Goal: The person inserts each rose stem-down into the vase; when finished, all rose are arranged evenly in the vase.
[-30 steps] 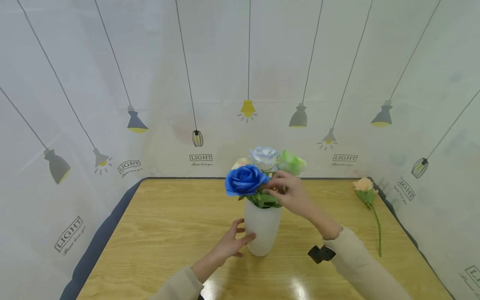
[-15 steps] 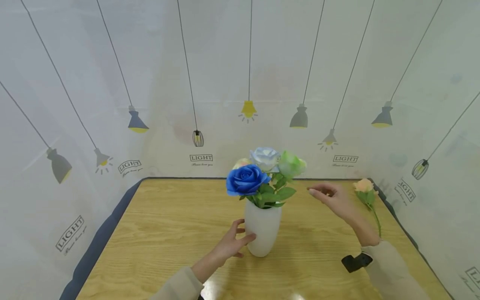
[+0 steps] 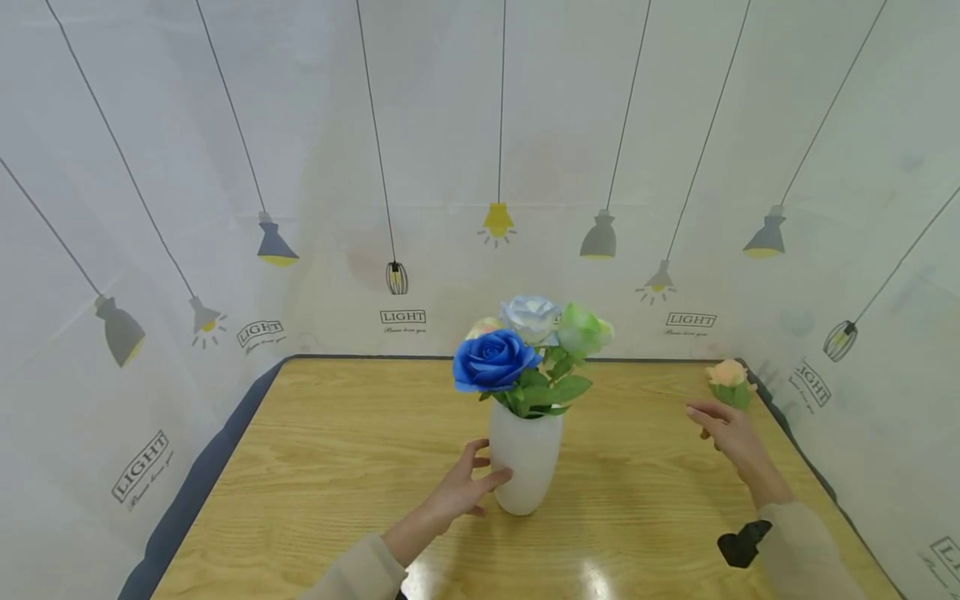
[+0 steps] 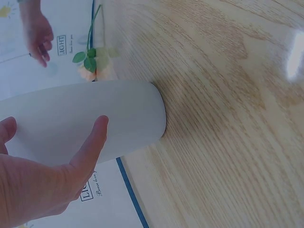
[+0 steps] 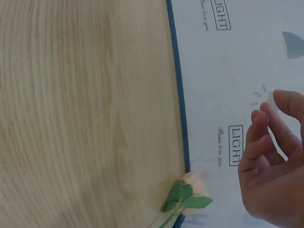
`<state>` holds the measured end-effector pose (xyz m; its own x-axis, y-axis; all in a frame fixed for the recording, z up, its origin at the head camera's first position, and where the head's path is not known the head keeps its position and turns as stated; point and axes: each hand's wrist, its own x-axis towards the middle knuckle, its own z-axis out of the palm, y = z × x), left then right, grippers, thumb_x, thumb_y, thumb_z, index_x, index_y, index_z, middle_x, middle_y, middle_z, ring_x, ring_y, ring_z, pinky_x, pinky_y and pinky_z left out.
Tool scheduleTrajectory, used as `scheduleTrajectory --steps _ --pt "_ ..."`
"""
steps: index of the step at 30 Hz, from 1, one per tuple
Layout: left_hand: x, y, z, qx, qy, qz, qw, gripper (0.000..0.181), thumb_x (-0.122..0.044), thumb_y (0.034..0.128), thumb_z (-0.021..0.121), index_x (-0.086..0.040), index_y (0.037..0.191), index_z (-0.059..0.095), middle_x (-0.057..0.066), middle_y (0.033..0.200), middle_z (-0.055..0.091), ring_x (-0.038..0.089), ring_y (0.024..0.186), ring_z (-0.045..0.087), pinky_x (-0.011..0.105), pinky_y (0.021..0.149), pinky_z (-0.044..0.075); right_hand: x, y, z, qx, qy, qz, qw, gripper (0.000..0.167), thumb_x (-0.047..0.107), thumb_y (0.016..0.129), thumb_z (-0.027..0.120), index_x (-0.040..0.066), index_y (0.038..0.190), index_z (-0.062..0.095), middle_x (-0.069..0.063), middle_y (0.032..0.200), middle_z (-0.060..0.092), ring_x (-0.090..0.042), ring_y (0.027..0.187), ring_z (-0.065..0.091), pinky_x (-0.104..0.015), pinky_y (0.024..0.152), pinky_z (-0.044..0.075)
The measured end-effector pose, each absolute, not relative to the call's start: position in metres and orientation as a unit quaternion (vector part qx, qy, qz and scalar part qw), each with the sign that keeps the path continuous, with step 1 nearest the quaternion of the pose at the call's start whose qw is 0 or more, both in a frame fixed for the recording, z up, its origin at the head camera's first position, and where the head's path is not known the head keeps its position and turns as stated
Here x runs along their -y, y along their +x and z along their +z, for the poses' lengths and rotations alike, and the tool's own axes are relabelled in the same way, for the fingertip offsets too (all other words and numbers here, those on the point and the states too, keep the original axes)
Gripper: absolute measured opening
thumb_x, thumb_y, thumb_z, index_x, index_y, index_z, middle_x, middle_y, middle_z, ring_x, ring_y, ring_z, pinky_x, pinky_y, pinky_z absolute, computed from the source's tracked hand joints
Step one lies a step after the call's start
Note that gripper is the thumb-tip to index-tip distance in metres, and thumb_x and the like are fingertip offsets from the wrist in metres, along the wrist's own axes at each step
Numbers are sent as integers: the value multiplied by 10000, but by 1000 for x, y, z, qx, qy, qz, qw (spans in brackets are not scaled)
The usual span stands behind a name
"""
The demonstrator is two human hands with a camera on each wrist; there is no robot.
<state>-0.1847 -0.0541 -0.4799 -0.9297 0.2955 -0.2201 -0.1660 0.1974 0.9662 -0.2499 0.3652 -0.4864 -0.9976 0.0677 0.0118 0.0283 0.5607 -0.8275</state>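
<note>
A white vase [image 3: 525, 458] stands upright on the wooden table, holding several roses: a deep blue rose [image 3: 495, 361] at the front, a pale blue rose [image 3: 529, 318], a green rose [image 3: 583, 330] and a partly hidden cream flower [image 3: 483, 327]. My left hand [image 3: 467, 487] holds the side of the vase, its thumb lying along the wall in the left wrist view. Over the right side of the table hovers my right hand [image 3: 731, 437], fingers loosely bent around nothing. A peach rose [image 3: 727, 375] lies just beyond it; the hand and arm hide its stem in the head view.
The wooden table [image 3: 337, 467] ends at a dark blue edge [image 5: 179, 95]. Behind and beside it hangs a pale wall covering [image 3: 442, 125] printed with lamps. A black wrist camera [image 3: 742, 546] sits at the right sleeve.
My right hand has left the flowers in the vase and travelled right, over the peach rose's stem. The left hand and the vase have stayed in place.
</note>
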Motion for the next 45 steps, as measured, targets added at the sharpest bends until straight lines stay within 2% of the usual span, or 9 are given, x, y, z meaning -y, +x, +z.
scheduleTrajectory --steps 5,8,13,19,23,26,31,40,45 --pt "54 -185 -480 -752 43 632 184 758 -409 786 641 -75 1341 247 267 1278 320 396 1024 455 466 624 481 -419 -274 -550 856 -83 508 42 447 406 872 520 138 1229 524 -33 1024 548 -138 726 530 -444 525 387" --pt "54 -185 -480 -752 44 632 185 758 -409 786 640 -75 1341 246 273 1283 312 400 1028 451 470 627 480 -432 -269 -563 845 -107 522 50 555 435 860 523 55 1261 461 -32 1048 525 -110 747 545 -352 515 430" --pt "54 -185 -479 -751 44 633 185 759 -411 787 639 -75 1343 245 278 1285 307 400 1027 453 477 634 478 -448 -262 -586 814 -179 546 83 629 492 818 544 53 1255 433 80 991 484 -20 717 543 -222 466 434" --pt "54 -185 -478 -751 44 633 183 759 -406 792 635 -67 1344 237 287 1286 298 402 1024 458 477 635 480 -465 -252 -611 829 -203 509 116 629 451 871 467 -2 1294 366 -126 1115 471 28 674 530 -200 548 459" --pt "55 -185 -478 -750 42 633 184 761 -408 792 635 -69 1345 237 285 1288 298 407 1031 450 478 638 480 -462 -235 -604 848 -221 473 97 670 405 891 426 -99 1308 282 -261 1166 422 -5 615 535 -192 498 440" --pt "55 -185 -477 -751 42 633 183 760 -407 792 635 -68 1344 238 284 1285 302 409 1029 450 478 635 480 -445 -220 -582 858 -249 443 73 621 345 891 442 -130 1271 314 -319 1162 414 -134 629 552 -277 582 450" --pt "55 -185 -477 -752 42 631 184 756 -406 792 635 -72 1344 241 271 1282 313 399 1023 457 472 629 482 -415 -202 -549 861 -286 419 36 574 280 875 446 -156 1227 317 -362 1153 374 -415 935 458 -522 828 339" --pt "54 -185 -478 -752 40 632 186 759 -402 790 638 -76 1346 237 266 1282 315 399 1027 454 462 618 484 -409 -198 -549 877 -252 409 14 619 224 838 465 -206 1237 269 -325 955 522 -252 678 555 -380 676 434" --pt "54 -185 -480 -750 43 634 185 749 -391 794 638 -73 1343 241 262 1275 322 401 1027 454 442 603 488 -402 -197 -549 873 -267 408 4 618 173 792 440 -192 1255 253 -357 1108 424 -415 918 479 -476 790 389"
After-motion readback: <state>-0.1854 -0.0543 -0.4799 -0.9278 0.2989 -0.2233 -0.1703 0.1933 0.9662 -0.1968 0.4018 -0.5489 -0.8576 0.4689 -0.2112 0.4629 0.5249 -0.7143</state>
